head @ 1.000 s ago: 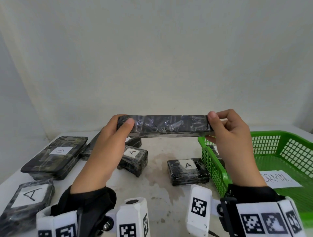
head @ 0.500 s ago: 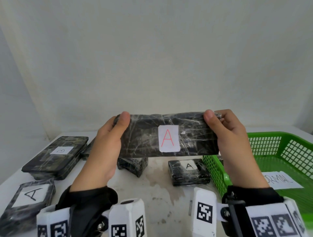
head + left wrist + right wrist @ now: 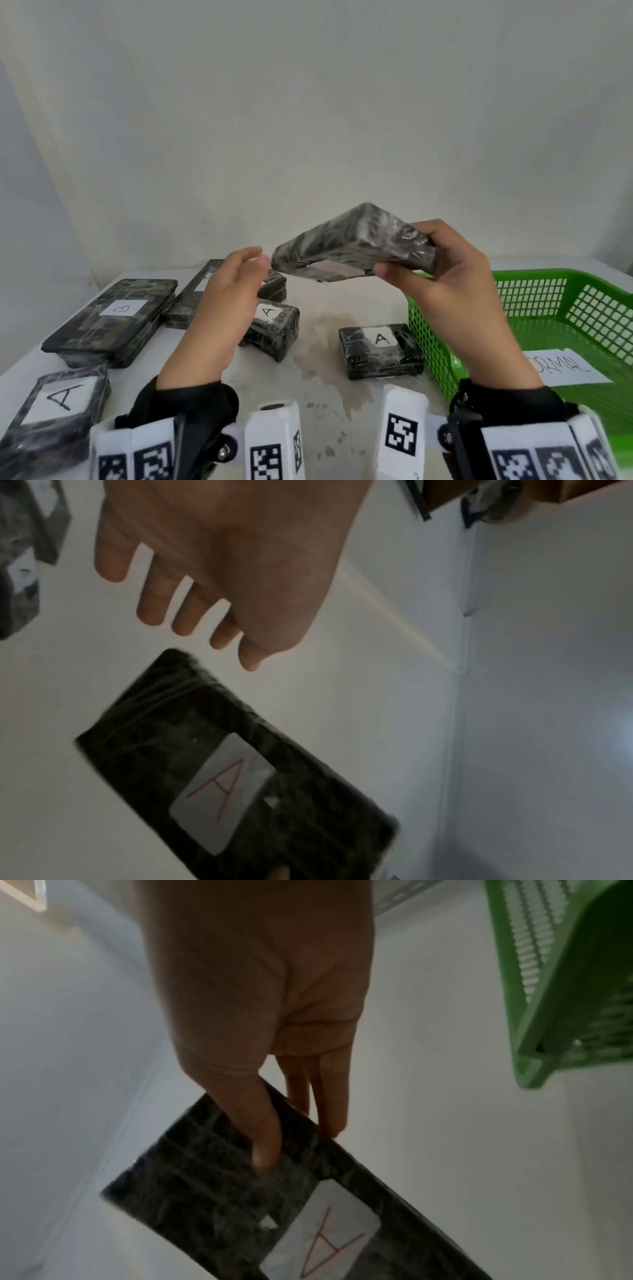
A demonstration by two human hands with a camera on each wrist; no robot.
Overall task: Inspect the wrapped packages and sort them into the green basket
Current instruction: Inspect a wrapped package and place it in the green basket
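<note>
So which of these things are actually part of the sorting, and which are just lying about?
Part of the job:
- held package, red A label, in the right hand
- left hand, open
- green basket
- packages on the table

Just there:
- paper sheet in the basket
- wall

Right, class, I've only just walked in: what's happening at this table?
A person is checking black plastic-wrapped packages. The right hand grips one long wrapped package with a red letter A on its white label, tilted in the air beside the green plastic mesh basket. The left hand hangs open just off its lower end. More labelled packages lie on the white table.
</note>
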